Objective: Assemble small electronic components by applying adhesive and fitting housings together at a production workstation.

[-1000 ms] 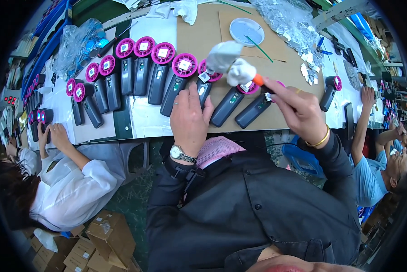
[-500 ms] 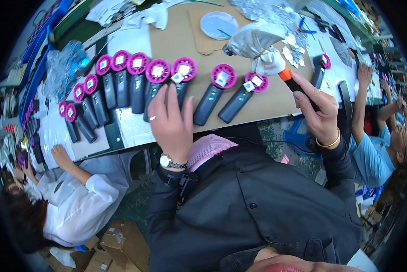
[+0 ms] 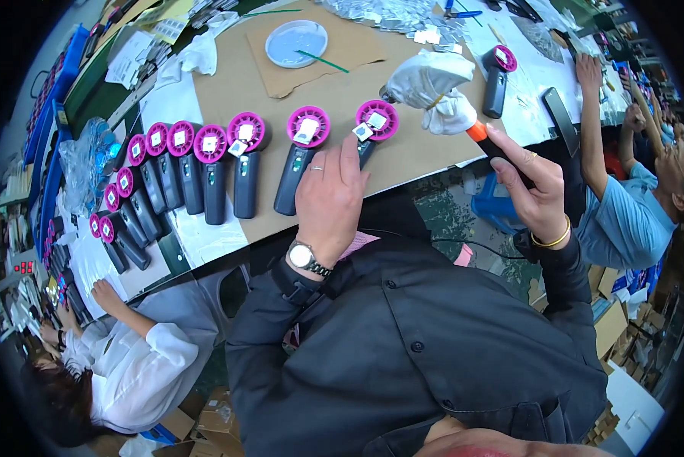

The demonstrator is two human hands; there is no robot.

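My right hand (image 3: 536,183) is closed round the black-and-orange handle of a hammer (image 3: 475,131), whose head is wrapped in white cloth tied with a band. The wrapped head is raised over the table's right part. My left hand (image 3: 330,190) lies with fingers stretched over the dark handle of a handheld fan (image 3: 377,120). Its fingertips reach a small white square piece near that fan's magenta round head and hide most of the handle. Just left lies another handheld fan (image 3: 292,179) with a white square on its head. Several similar fans (image 3: 214,183) form a curved row further left.
A round clear dish (image 3: 296,43) with a green stick sits on cardboard (image 3: 277,82) at the back. Silvery pieces (image 3: 403,17) are heaped behind. One fan (image 3: 495,87) and a dark flat object (image 3: 561,122) lie right. Co-workers sit left (image 3: 140,358) and right (image 3: 631,206).
My left hand has moved right along the row to the rightmost fan of the row. The view has shifted, and the wrapped hammer stays raised in my right hand.
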